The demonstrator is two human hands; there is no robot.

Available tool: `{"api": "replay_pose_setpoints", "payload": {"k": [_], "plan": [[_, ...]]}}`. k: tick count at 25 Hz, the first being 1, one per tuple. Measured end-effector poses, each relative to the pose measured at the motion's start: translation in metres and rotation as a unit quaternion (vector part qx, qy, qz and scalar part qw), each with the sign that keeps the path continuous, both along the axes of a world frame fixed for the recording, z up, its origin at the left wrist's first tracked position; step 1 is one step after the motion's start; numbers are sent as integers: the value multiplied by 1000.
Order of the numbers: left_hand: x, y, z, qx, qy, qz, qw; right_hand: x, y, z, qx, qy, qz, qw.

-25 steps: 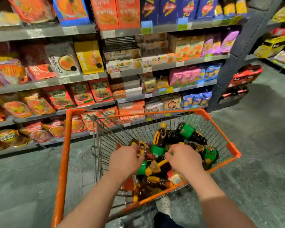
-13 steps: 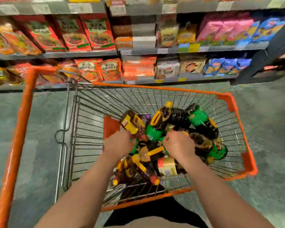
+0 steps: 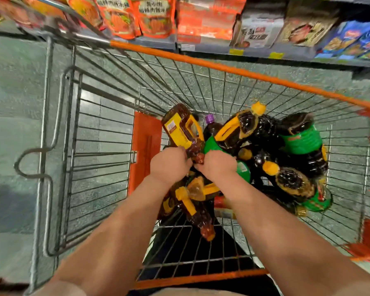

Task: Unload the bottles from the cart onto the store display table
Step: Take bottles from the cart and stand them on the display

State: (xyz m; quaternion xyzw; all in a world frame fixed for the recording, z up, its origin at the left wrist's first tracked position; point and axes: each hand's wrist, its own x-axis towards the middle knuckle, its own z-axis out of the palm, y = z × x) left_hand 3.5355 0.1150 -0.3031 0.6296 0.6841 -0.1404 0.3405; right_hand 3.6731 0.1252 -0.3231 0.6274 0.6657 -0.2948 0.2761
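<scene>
Both your hands are down inside the cart [image 3: 233, 70], meeting at the near-left edge of the bottle pile. Your left hand [image 3: 169, 165] has its fingers curled round the lower end of the yellow-labelled bottle [image 3: 179, 131], which stands tilted up out of the pile toward the cart's far-left side. Your right hand [image 3: 218, 165] is knuckles-up with fingers curled down by that bottle's neck and a green-labelled bottle [image 3: 242, 169]; what exactly it grips you cannot tell from here.

The rest of the bottles [image 3: 271, 146] lie heaped on the cart's right half, dark with green labels and yellow handles, reaching almost to the right wire wall. Another yellow-handled bottle [image 3: 192, 195] lies beneath your wrists, near the cart's near rim. The left half of the cart, beyond the orange flap [image 3: 145, 146], is bare wire, so there is open room on that side. Above the pile nothing crosses between the orange rims. The store shelf [image 3: 222, 47] of packets sits just past the cart's far rim, close overhead of it.

Against half a second ago, your hands have closed together, the left moving right toward the bottle's base, and the yellow-labelled bottle stands higher and more upright. Your view has dropped lower and nearer over the cart.
</scene>
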Motion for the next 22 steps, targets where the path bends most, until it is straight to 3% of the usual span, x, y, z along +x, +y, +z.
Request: {"api": "replay_pose_setpoints", "payload": {"k": [5,10,14,16,19,22], "plan": [[0,-7,-15,-27,0,-35,999,-5,0,-13,23,-4,-8,1000],[1,-12,-10,-62,-36,-10,997,-8,14,5,1,44,-16,999],[6,-11,14,37,-37,38,998,-15,28,41,5,109,-54,993],[7,-9,27,96,-14,-13,995,-16,31,54,-7,120,-61,991],[7,-14,39,104,4,-99,990,-15,22,69,-21,111,-78,990],[2,-19,50,116,-20,-77,990,-14,8,89,-12,163,-76,984]]}}
